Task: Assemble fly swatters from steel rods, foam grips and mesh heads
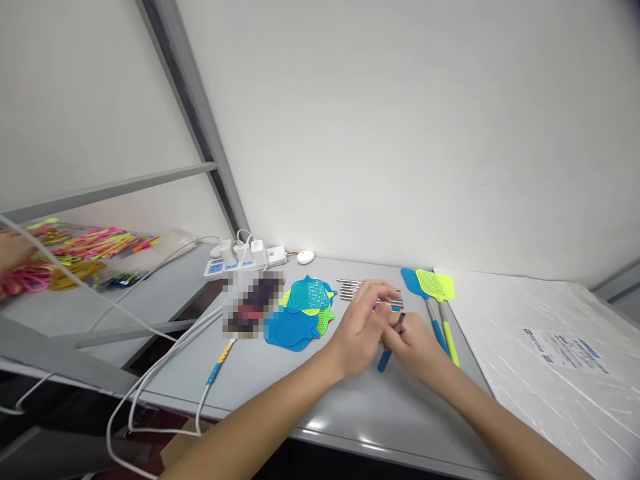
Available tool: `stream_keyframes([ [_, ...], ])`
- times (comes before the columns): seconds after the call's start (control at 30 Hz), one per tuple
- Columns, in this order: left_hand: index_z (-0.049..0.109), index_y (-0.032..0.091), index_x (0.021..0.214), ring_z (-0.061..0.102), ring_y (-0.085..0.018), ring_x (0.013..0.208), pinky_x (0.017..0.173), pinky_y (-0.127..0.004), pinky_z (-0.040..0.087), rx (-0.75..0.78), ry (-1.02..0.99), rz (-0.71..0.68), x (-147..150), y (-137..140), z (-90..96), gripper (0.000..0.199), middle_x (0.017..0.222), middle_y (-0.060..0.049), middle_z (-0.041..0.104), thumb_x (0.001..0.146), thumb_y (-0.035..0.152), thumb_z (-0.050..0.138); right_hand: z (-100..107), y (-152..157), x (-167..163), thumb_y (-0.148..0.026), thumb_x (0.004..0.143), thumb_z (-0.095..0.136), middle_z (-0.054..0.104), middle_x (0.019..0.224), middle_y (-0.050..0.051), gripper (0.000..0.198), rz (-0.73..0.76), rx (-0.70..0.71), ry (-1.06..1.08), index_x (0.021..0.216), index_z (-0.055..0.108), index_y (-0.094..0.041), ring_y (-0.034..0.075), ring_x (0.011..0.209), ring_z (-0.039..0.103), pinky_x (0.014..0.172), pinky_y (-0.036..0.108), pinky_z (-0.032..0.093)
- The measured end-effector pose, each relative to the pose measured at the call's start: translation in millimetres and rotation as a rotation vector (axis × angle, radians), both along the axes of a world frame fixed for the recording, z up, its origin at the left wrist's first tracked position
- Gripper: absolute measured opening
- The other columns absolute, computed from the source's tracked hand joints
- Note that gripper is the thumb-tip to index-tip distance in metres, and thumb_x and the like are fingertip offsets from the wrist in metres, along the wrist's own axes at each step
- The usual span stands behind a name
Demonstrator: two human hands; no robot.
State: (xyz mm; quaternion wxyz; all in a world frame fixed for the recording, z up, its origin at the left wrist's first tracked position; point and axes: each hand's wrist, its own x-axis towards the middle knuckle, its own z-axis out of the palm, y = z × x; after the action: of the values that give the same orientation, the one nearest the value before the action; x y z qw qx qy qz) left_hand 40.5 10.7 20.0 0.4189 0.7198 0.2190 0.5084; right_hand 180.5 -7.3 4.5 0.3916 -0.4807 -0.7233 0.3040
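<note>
My left hand and my right hand meet over the table, fingers closed and pressed together. A short dark end pokes up from my right hand; the rest of what they grip is hidden by the fingers. Just below the hands shows a blue handle, lying on the table or held; I cannot tell which. Behind my left hand lies a row of silver metal rods. Left of it are stacked blue swatter heads, with green and yellow ones among them. On the right rest two whole fly swatters, one blue and one yellow-green.
A white power strip with chargers stands at the back, next to a small white case. White cables cross the left side. A wrapped white board covers the right. Another person's hand is by colourful items at far left.
</note>
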Motion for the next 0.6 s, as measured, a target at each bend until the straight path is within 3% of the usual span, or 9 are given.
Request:
stream_keyframes([
  [0.1, 0.068, 0.020, 0.091, 0.053, -0.024, 0.108, 0.097, -0.040, 0.038, -0.001, -0.011, 0.011, -3, -22, 7.6, 0.032, 0.110, -0.010, 0.061, 0.095, 0.034, 0.040, -2, -10, -13, -0.025, 0.088, 0.046, 0.064, 0.076, 0.004, 0.021, 0.056, 0.050, -0.002, 0.077, 0.063, -0.019, 0.018, 0.069, 0.056, 0.059, 0.028, 0.041],
  [0.27, 0.067, 0.021, 0.080, 0.058, -0.023, 0.096, 0.091, -0.037, 0.040, -0.039, 0.042, 0.006, -8, -37, 4.3, 0.029, 0.093, -0.008, 0.068, 0.093, 0.033, 0.044, -11, -22, -18, -0.022, 0.083, 0.052, 0.065, 0.099, 0.007, 0.021, 0.099, 0.068, 0.031, 0.101, 0.063, -0.021, 0.021, 0.090, 0.058, 0.076, 0.034, 0.048],
  [0.43, 0.059, 0.019, 0.074, 0.057, -0.018, 0.073, 0.070, -0.030, 0.043, -0.178, 0.092, -0.085, -6, -29, -6.4, 0.037, 0.076, -0.006, 0.063, 0.094, 0.044, 0.040, -29, -30, -7, -0.025, 0.080, 0.058, 0.060, 0.082, 0.002, 0.016, 0.048, -0.067, -0.006, 0.095, 0.059, -0.018, 0.015, 0.069, 0.051, 0.059, 0.027, 0.043],
  [0.6, 0.045, 0.020, 0.072, 0.042, -0.014, 0.059, 0.060, -0.027, 0.034, -0.238, -0.009, -0.032, 9, -29, -26.0, 0.038, 0.063, 0.001, 0.044, 0.095, 0.048, 0.034, -38, -39, 0, -0.023, 0.086, 0.051, 0.058, 0.072, 0.000, 0.011, 0.117, -0.135, -0.047, 0.088, 0.060, -0.019, 0.015, 0.066, 0.051, 0.060, 0.027, 0.040],
])
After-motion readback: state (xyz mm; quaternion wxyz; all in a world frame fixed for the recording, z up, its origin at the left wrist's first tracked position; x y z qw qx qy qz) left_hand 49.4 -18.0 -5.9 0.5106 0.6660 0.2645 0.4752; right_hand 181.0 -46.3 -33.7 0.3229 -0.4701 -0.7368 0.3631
